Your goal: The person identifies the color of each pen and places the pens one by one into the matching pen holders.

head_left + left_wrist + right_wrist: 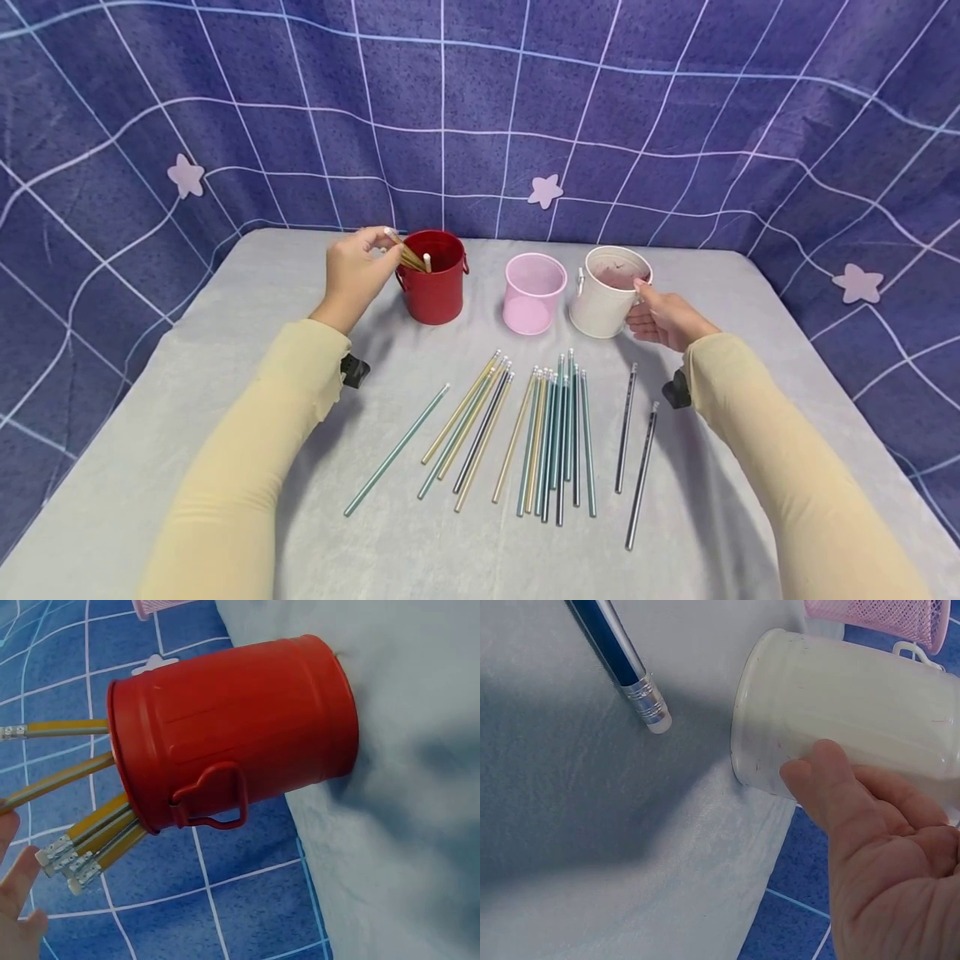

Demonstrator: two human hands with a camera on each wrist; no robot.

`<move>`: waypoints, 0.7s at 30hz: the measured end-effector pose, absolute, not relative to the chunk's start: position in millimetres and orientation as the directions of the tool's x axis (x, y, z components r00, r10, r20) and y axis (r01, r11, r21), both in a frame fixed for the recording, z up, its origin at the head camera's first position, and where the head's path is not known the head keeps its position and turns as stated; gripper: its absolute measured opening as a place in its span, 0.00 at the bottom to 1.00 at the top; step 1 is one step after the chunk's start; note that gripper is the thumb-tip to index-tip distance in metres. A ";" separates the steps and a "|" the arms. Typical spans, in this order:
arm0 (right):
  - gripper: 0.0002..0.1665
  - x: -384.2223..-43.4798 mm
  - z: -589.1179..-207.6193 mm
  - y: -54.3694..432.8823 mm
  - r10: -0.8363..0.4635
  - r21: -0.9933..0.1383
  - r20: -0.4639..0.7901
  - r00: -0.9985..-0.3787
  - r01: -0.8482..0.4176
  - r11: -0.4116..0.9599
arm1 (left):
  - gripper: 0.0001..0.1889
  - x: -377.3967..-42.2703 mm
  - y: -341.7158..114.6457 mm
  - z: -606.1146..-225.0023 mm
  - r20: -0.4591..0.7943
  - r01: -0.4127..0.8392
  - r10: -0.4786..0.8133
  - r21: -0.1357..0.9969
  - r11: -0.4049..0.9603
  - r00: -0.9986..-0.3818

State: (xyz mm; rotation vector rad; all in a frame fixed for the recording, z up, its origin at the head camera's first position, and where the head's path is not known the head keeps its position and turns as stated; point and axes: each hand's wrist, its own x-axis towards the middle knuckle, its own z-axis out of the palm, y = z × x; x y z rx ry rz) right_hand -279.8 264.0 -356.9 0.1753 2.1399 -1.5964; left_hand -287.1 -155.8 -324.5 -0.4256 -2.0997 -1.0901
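At the red bucket [435, 293], my left hand [362, 268] reaches over the rim from the left and pinches a gold pencil [56, 782] near its eraser end. Several more gold pencils [101, 829] lean in that bucket, eraser ends up. On the right, my right hand [667, 319] holds the side of a white bucket [600, 307], with the thumb at the rim and the other fingers [840, 784] along the outer wall. No pencils show inside the white bucket. Between the two buckets stands a pink mesh cup [529, 310].
Several green, gold and dark pencils lie on the grey cloth in front of the containers, including a lone green pencil [397, 450] at left and a dark pencil [642, 475] at right. A blue gridded curtain [480, 108] with star shapes hangs behind and beside the table.
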 end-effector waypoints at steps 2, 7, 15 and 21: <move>0.52 -279.8 -357.0 264.3 -0.169 -0.874 -0.435 -0.884 0.370 0.315 | 0.06 -288.4 -155.8 -326.4 0.734 0.585 -0.011 0.550 0.597 -0.679; 0.51 -280.0 -357.1 264.9 -0.172 -0.876 -0.433 -0.885 0.368 0.312 | 0.05 -293.7 -156.8 -331.4 0.727 0.584 0.018 0.535 0.610 -0.686; 0.52 -280.0 -357.7 264.7 -0.171 -0.874 -0.429 -0.887 0.360 0.327 | 0.05 -297.5 -160.3 -338.3 0.674 0.521 0.049 0.520 0.677 -0.737; 0.52 -280.2 -358.3 264.2 -0.169 -0.875 -0.424 -0.890 0.353 0.332 | 0.06 -300.8 -161.7 -342.1 0.637 0.488 0.077 0.501 0.715 -0.767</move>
